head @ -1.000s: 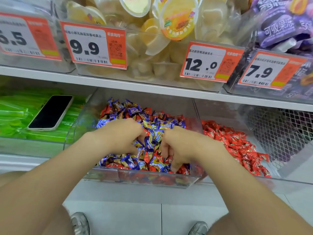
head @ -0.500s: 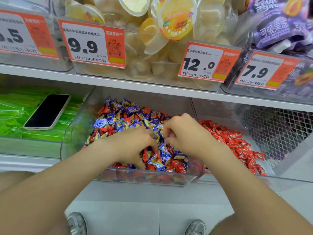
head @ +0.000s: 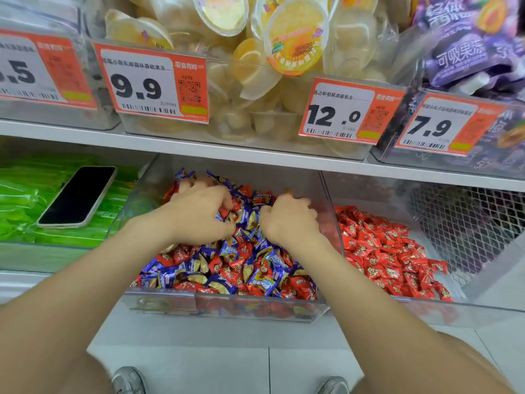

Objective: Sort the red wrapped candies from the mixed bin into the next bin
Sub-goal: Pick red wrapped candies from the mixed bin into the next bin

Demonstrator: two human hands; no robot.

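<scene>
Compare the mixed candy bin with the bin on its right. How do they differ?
The mixed bin holds red and blue candies; the next bin holds only red. The left hand and right hand are in the mixed bin; neither is in the next bin. Both bins are clear plastic.

- The left hand (head: 199, 216) lies palm down over the far half of the mixed bin (head: 224, 307), with its fingers curled under.
- The right hand (head: 289, 221) is just beside it, nearer the bin's right wall, also curled.
- The left forearm (head: 99, 274) and right forearm (head: 355, 294) are bare and reach in from the bin's near side.
</scene>
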